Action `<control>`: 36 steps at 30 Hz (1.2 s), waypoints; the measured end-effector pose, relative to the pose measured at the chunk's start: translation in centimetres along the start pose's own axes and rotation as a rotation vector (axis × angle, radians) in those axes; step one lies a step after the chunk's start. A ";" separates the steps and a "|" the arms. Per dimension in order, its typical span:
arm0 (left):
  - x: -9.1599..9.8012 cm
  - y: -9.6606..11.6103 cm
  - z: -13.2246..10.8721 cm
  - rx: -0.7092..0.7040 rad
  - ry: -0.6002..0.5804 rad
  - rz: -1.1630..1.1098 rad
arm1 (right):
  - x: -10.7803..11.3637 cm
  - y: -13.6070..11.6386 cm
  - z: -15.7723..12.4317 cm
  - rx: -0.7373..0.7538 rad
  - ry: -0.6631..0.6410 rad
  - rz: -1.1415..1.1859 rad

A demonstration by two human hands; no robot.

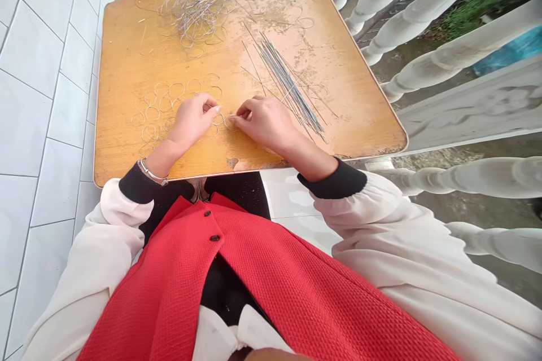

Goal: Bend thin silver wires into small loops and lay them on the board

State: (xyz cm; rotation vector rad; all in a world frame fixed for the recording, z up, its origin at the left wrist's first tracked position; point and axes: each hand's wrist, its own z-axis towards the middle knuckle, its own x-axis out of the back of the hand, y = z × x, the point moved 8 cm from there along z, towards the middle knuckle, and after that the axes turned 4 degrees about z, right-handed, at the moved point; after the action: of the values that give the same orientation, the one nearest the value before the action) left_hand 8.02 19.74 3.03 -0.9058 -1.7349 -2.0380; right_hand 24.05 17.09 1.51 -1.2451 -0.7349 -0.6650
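wire piece (229,119): low over the counter (127,39) near its front edge, between both hands, likely for steadiness | right hand (265,121): thumb and forefinger pinching its right end | left hand (192,118): fingers curled, tips at its left end, grip unclear | wire loops (163,102): laid flat just left | straight wires (288,82): bundled just right, within reach | tangled wire (197,8): far side

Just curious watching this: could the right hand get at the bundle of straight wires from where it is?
Probably yes. The right hand rests on the table right beside the bundle of straight wires, whose near end runs just past its knuckles; nothing lies between them.
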 end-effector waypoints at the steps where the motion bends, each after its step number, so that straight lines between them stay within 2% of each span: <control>1: 0.1 -0.1 -0.1 0.009 0.006 -0.006 | -0.2 -0.1 0.0 -0.002 -0.006 -0.011; 6: 0.9 -0.3 -0.7 0.052 0.037 -0.031 | -1.0 0.2 0.7 -0.023 -0.007 -0.039; 10: 1.1 -0.2 -2.0 0.133 0.062 -0.127 | 0.6 0.4 0.2 -0.054 0.121 0.015; 13: 0.0 0.1 -3.1 0.213 0.024 -0.304 | 2.5 0.0 -1.3 -0.076 0.253 0.136; 17: -1.7 1.2 -4.1 0.218 -0.029 -0.549 | 3.2 -1.2 -3.7 -0.082 0.310 0.347; 21: -2.1 2.3 -4.7 0.188 -0.025 -0.600 | 2.4 -1.9 -5.1 -0.104 0.278 0.614; 28: -1.4 3.1 -5.3 0.180 -0.003 -0.571 | 1.5 -2.4 -5.4 -0.103 0.134 1.037; 36: -0.8 3.8 -5.3 0.141 0.041 -0.562 | 1.3 -2.9 -5.4 -0.085 0.112 1.113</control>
State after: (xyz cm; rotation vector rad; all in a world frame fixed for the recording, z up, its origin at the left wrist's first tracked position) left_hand 9.55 13.66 5.02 -0.3482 -2.2637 -2.1854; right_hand 23.25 11.13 3.34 -1.4444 0.1418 0.1610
